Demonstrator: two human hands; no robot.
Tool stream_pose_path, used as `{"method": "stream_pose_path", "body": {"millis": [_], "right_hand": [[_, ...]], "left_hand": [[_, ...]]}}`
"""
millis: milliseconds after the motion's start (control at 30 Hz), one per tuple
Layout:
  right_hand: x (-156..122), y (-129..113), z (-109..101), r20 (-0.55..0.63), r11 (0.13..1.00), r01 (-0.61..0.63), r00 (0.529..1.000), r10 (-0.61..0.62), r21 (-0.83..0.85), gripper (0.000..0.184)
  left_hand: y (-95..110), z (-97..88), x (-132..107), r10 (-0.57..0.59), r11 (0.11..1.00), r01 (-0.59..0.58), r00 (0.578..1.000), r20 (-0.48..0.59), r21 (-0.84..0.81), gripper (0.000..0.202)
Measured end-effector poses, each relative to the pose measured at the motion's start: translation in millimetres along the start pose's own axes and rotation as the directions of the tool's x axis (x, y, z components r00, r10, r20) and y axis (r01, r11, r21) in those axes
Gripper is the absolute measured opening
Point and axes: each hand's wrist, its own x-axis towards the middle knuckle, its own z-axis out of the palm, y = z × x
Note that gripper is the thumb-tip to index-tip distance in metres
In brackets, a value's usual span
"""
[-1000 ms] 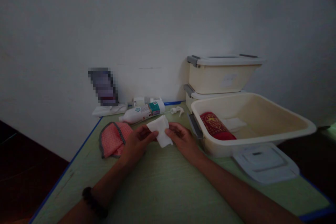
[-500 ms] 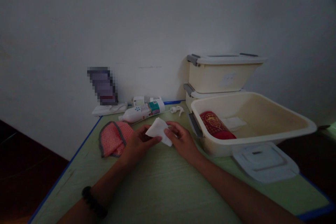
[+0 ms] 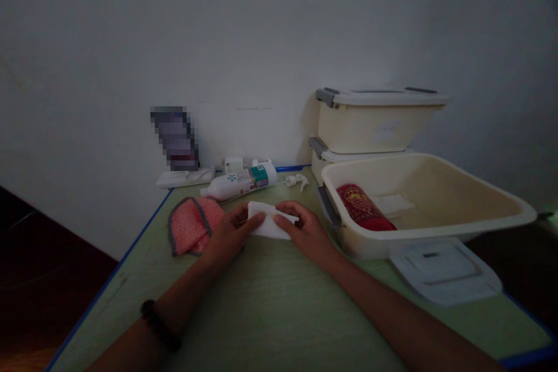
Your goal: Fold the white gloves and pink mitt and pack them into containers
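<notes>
A folded white tissue (image 3: 271, 228) is held above the green table between both my hands. My left hand (image 3: 233, 232) pinches its left side, thumb on the near face, fingers behind. On the right side, my right hand (image 3: 307, 235) grips it the same way, with fingertips partly hidden behind the tissue. Just left of my left hand lies a pink patterned cloth item (image 3: 192, 225) with dark edging. Beyond my hands, a white bottle (image 3: 239, 181) with a green label lies on its side, and a white pump head (image 3: 296, 181) lies beside it.
An open cream bin (image 3: 436, 235) on the right holds a red cylindrical item (image 3: 361, 206) and a white piece. Two lidded bins (image 3: 366, 128) are stacked behind. A translucent lid (image 3: 444, 273) lies in front. A blurred-out screen (image 3: 176, 139) stands at the back left.
The tissue has turned from a pointed, slanted position to a wider, nearly level strip. Both thumbs now press on its near face. The view has shifted slightly.
</notes>
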Motion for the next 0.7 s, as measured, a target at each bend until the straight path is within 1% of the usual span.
{"method": "stream_pose_path", "body": {"millis": [100,200,300,467,533,600,700], "right_hand": [[-0.2,-0.3,-0.9,-0.009,0.999,0.005,1.0,-0.005,-0.037,0.023],[-0.5,-0.8,-1.7,-0.015,0.997,0.023,1.0,-0.024,-0.08,0.021],[-0.4,-1.4,-2.4,-0.012,0.996,0.019,1.0,-0.021,-0.085,0.021],[-0.6,-1.9,-2.5,-0.007,0.991,0.048,0.999,-0.05,-0.123,0.02],[-0.9,-2.0,-1.3,0.007,0.996,0.026,1.0,-0.025,-0.088,0.02],[-1.0,-2.0,0.5,0.032,0.999,-0.036,0.999,0.035,0.016,0.023],[0.2,-1.6,2.8,0.064,0.975,-0.12,0.992,0.11,0.185,0.026]], "left_hand": [[-1.8,-1.1,1.3,-0.017,1.0,0.017,1.0,-0.016,0.013,0.028],[-3.5,-2.1,2.3,-0.021,1.0,0.021,1.0,-0.006,-0.002,0.03],[-3.7,-2.5,2.2,-0.008,1.0,0.01,0.999,0.042,-0.026,0.033],[-2.5,-1.7,0.4,-0.036,0.999,0.039,0.994,0.101,-0.02,0.036],[-3.3,-1.6,0.8,-0.036,0.999,0.04,0.994,0.105,-0.036,0.035],[-4.3,-2.0,1.7,-0.032,0.998,0.036,0.996,0.087,-0.054,0.034],[-4.1,-2.4,2.6,-0.032,0.998,0.034,0.999,0.042,-0.053,0.034]]}}
